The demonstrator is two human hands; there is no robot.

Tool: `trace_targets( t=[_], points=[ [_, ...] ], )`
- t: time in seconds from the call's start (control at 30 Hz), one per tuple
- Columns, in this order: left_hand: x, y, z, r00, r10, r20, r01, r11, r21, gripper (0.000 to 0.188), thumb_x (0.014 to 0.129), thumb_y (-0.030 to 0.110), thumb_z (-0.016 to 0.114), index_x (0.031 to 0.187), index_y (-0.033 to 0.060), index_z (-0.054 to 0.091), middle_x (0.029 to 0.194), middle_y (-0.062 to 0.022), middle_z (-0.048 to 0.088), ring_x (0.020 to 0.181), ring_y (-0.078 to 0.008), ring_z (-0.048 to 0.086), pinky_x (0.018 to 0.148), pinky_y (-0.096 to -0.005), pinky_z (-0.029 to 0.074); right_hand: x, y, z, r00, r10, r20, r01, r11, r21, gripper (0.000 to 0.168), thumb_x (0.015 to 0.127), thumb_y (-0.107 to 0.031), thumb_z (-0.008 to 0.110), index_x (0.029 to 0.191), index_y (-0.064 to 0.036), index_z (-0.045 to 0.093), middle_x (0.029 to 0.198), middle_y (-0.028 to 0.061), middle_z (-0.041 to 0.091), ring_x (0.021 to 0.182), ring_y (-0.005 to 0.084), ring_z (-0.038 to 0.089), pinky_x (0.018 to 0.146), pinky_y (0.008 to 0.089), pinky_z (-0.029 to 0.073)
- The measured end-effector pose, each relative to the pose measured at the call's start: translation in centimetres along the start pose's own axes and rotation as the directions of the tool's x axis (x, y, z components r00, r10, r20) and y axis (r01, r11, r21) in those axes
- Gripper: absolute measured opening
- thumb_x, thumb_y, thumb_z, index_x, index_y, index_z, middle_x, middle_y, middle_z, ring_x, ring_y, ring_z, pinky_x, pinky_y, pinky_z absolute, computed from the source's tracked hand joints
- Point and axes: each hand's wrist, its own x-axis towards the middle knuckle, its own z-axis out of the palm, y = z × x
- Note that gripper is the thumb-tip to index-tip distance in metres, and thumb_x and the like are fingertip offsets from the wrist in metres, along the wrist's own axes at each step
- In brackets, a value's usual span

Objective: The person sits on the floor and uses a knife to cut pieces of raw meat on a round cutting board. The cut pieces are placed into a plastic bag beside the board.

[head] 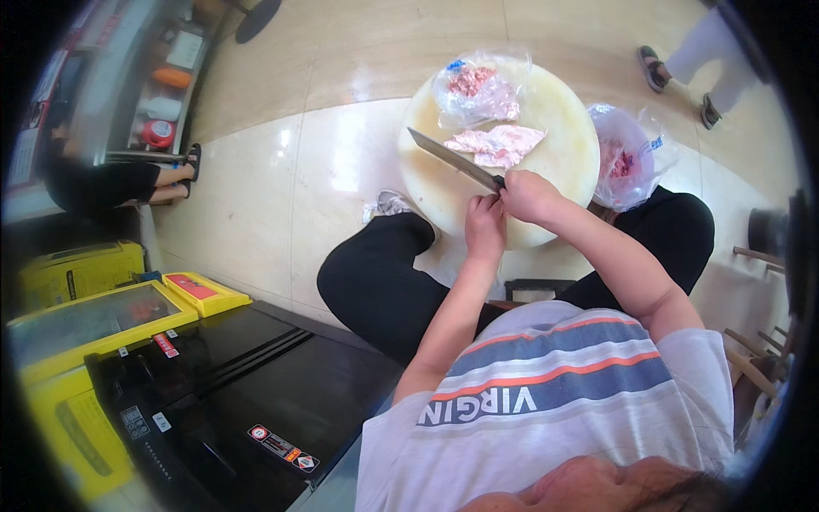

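Observation:
My right hand [526, 195] is closed around the handle of a cleaver [454, 157], whose blade points up and to the left over a round white chopping block [569, 121]. Close against it, my left hand [485, 224] has its fingers bent near the handle end; whether they hold anything is hidden. A flat piece of pale pink raw meat [502, 144] lies on the block just beyond the blade. Behind it, a clear plastic bag [457, 112] with chopped or minced meat [472, 81] rests on the block.
A bag-lined tub [611, 131] with red meat stands right of the block. A black appliance [275, 377] and yellow-framed cases [96, 313] are at lower left. One person stands at the left counter [128, 157]; another person's feet [652, 69] are at upper right. Wooden stool legs [748, 374] are at right.

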Motion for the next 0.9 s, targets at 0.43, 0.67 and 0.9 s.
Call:
trace_targets(
  t=[0.43, 0.67, 0.9],
  points=[
    [0.6, -1.5, -0.4, 0.912, -0.396, 0.107, 0.410, 0.887, -0.210, 0.022, 0.075, 0.004, 0.069, 0.096, 0.0003, 0.064, 0.081, -0.0116, 0.062, 0.068, -0.0219, 0.063, 0.067, -0.0293, 0.051, -5.6, 3.8, -2.2, 0.960, -0.073, -0.270, 0.068, 0.997, -0.025, 0.020, 0.084, -0.021, 0.055, 0.086, -0.002, 0.059, 0.072, 0.0212, 0.063, 0.069, 0.0383, 0.063, 0.066, 0.0484, 0.049],
    [0.7, -0.6, -1.0, 0.950, -0.305, 0.061, 0.309, 0.948, -0.075, 0.022, 0.073, -0.005, 0.061, 0.094, -0.0017, 0.062, 0.086, -0.0128, 0.062, 0.079, -0.0254, 0.063, 0.073, -0.0332, 0.051, -6.8, 3.7, -2.0, 0.959, -0.062, -0.277, 0.060, 0.998, -0.016, 0.020, 0.085, -0.021, 0.053, 0.084, -0.002, 0.059, 0.070, 0.0214, 0.062, 0.067, 0.0388, 0.062, 0.065, 0.0497, 0.049],
    [0.9, 0.0, -2.1, 0.995, -0.025, -0.095, 0.042, 0.981, 0.187, 0.021, 0.075, 0.008, 0.069, 0.095, 0.0024, 0.066, 0.093, -0.0120, 0.066, 0.084, -0.0288, 0.062, 0.076, -0.0371, 0.051, -7.6, 2.2, -1.4, 0.984, -0.047, -0.173, 0.044, 0.999, -0.019, 0.020, 0.085, -0.019, 0.051, 0.086, -0.001, 0.059, 0.072, 0.0220, 0.063, 0.070, 0.0390, 0.063, 0.067, 0.0490, 0.049]
  ],
)
